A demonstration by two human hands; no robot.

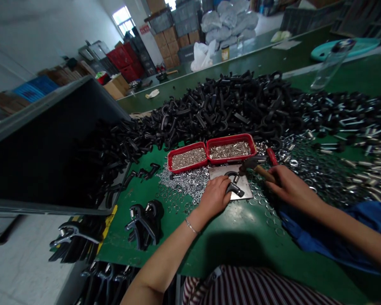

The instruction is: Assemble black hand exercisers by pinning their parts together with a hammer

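Observation:
My left hand (215, 194) is closed around a black spring clamp (235, 189), pressing it against a square metal plate (246, 184) on the green table. Part of the clamp is hidden under my fingers. My right hand (284, 183) grips the wooden handle of a hammer (263, 172). The hammer's dark head is over the plate's upper right corner, close beside the clamp; I cannot tell whether they touch. Behind the plate stand two red trays, the left tray (169, 163) and the right tray (254, 146), both holding small metal pins.
Black plastic clamp parts (216, 106) are heaped across the back. Washers and rings (193, 186) lie around the plate. Several clamps (144, 222) stand at the left. A large dark crate (51, 207) tilts onto the table's left side. Blue cloth (307, 237) lies under my right arm.

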